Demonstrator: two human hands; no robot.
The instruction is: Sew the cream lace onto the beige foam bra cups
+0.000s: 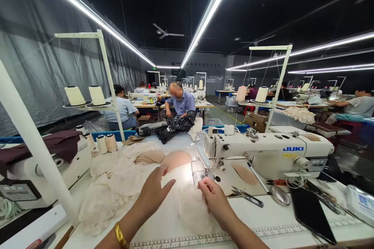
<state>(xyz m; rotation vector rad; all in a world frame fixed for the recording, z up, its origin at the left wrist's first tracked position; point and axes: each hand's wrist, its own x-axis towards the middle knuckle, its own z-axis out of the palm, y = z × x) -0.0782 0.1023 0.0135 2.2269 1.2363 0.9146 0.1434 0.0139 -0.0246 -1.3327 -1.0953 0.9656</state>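
My left hand (153,188) reaches forward over the table with its thumb spread away from the fingers. Its fingertips are at the near edge of a beige oval fabric piece (178,159); whether they touch it I cannot tell. Beside that lie more stacked beige pieces (150,156). My right hand (214,198) is closed in a pinch just in front of the sewing machine's (248,148) needle area. A thin cream fabric piece (193,214) lies under and beside it, apparently caught in the pinch. A heap of cream fabric (117,186) spreads left of my left hand.
Right of my right hand are thread snips (248,196), a beige piece (244,174), a round metal dish (280,195) and a black phone (312,214). A ruler strip (181,241) runs along the front edge. A black plastic bag (178,124) lies behind; a person (182,103) sits beyond.
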